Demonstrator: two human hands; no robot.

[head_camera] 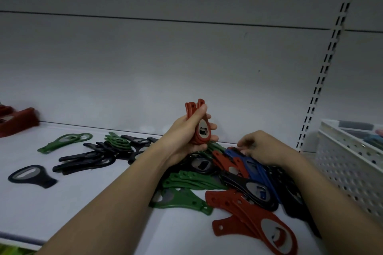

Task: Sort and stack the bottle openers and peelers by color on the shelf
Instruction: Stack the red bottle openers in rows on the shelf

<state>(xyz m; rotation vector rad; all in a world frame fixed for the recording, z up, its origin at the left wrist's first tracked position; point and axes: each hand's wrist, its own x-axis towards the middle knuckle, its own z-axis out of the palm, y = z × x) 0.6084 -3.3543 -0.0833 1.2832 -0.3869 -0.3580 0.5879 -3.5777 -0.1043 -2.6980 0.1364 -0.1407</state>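
My left hand (187,136) grips a small stack of red bottle openers (196,124), held upright above the shelf. My right hand (261,148) reaches into the mixed pile (228,176) of red, green, blue and black openers, fingers curled down onto a blue opener (248,161) at the pile's far edge; whether it pinches anything is hidden. More red openers (255,221) lie at the pile's near side. Green openers (190,178) lie under my left forearm.
Black openers (87,159) and green ones (66,141) lie spread on the white shelf (62,203) to the left. A red stack (18,120) sits at the far left. A white perforated basket (350,161) stands at the right, beside the slotted upright (319,89).
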